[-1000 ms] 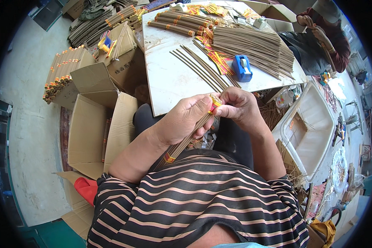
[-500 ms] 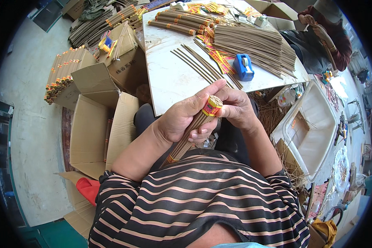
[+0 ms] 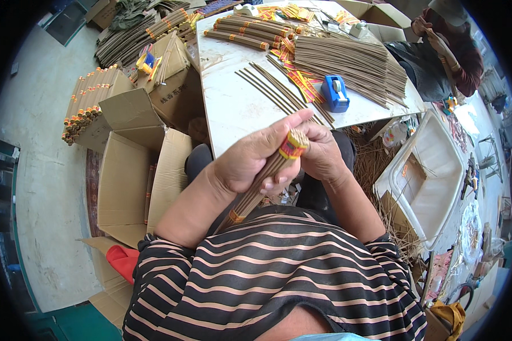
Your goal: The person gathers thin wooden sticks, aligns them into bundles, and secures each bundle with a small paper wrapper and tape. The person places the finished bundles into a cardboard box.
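A bundle of brown incense sticks (image 3: pixel 260 181) slants across my lap, its upper end wrapped by a red and yellow paper band (image 3: pixel 293 145). My left hand (image 3: pixel 256 152) is closed round the bundle just below that band, with the thumb stretched along the top. Against the band's far right side, my right hand (image 3: pixel 322 152) is curled, its fingertips partly hidden behind the bundle. A second band circles the lower end, close to my striped shirt. Beyond my hands, loose incense sticks (image 3: pixel 276 91) and a blue tape dispenser (image 3: pixel 335 94) lie on the white table (image 3: pixel 224 108).
More sticks (image 3: pixel 347 65), finished bundles (image 3: pixel 236 37) and paper labels (image 3: pixel 302 82) cover the table's far side. An open cardboard box (image 3: pixel 125 187) stands at my left, stacked bundles (image 3: pixel 91 99) beyond it. At right is a white tub (image 3: pixel 438 170); a person (image 3: pixel 452 51) works at far right.
My right hand's fingers have slipped further behind the banded end, and the thumb no longer shows on the band. The bundle and my left hand stay nearly in place.
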